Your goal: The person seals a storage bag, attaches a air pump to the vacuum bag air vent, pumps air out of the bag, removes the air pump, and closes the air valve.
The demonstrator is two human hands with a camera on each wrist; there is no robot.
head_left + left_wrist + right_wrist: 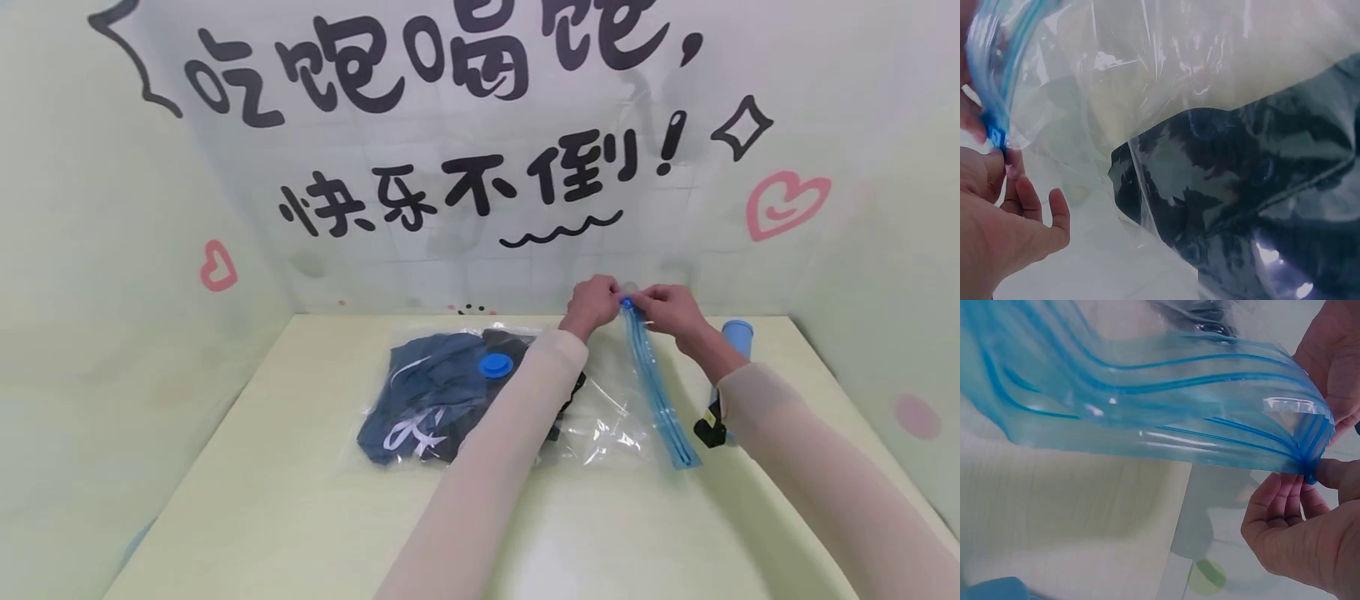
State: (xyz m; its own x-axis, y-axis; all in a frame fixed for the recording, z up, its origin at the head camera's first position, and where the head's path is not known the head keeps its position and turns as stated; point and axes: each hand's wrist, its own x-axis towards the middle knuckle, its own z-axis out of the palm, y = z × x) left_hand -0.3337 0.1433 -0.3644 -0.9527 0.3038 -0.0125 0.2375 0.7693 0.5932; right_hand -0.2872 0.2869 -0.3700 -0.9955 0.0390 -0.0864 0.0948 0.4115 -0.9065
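A clear vacuum storage bag [600, 417] lies on the table, its left part filled with folded dark blue and black clothes [438, 375]. A round blue valve [496, 365] sits on its upper face. Along the bag's right side runs a blue zip strip [660, 392], its far end lifted, with a small blue zip slider [995, 134] there. My left hand [594, 302] pinches that end at the slider between thumb and finger. From the other side, my right hand [1304, 531] pinches the same end, thumb against the slider, the strip bending away in ripples.
A blue cylinder [738, 336] stands at the table's right, partly behind the right sleeve, with a black piece [710, 425] near its lower end. Fabric-like walls with black lettering [472, 183] close in the pale table [300, 500] at the back and sides.
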